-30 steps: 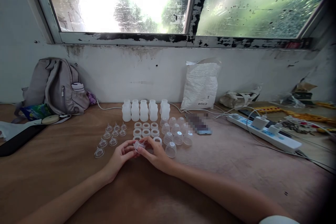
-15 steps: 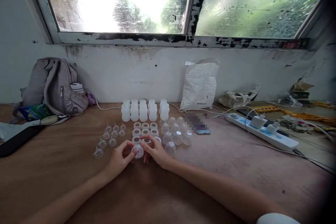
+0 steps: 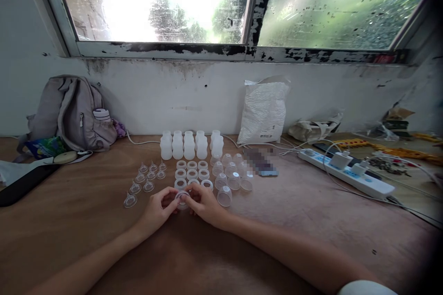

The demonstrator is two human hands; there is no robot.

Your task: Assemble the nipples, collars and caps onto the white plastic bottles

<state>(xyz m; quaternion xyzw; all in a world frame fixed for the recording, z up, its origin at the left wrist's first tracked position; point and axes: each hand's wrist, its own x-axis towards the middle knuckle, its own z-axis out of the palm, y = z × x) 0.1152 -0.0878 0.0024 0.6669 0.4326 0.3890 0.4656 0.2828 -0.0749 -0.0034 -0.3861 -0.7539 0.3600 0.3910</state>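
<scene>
My left hand [image 3: 162, 205] and my right hand [image 3: 206, 206] are both closed around a translucent bottle collar ring [image 3: 182, 203] above the table's front middle. Both thumbs press on its upper face; a clear nipple seems to sit in it, though fingers hide most of it. Just behind the hands, white collar rings [image 3: 192, 174] lie in rows, partly covered by my fingers. To the left stand several clear bottle nipples [image 3: 135, 187], tips up. Right of the rings are several clear domed caps [image 3: 224, 196]. White bottles [image 3: 188, 145] stand in a row at the back.
A grey backpack [image 3: 74, 113] and a black flat object [image 3: 27, 184] lie at the left. Against the wall leans a white plastic bag [image 3: 263, 113]. A phone [image 3: 268, 173], partly blurred, and a white power strip [image 3: 346, 174] with cables are to the right.
My right hand has drawn in against the collar ring, its fingers lower and its thumb now on the piece. The ring has tilted slightly. My left hand stays nearly in place.
</scene>
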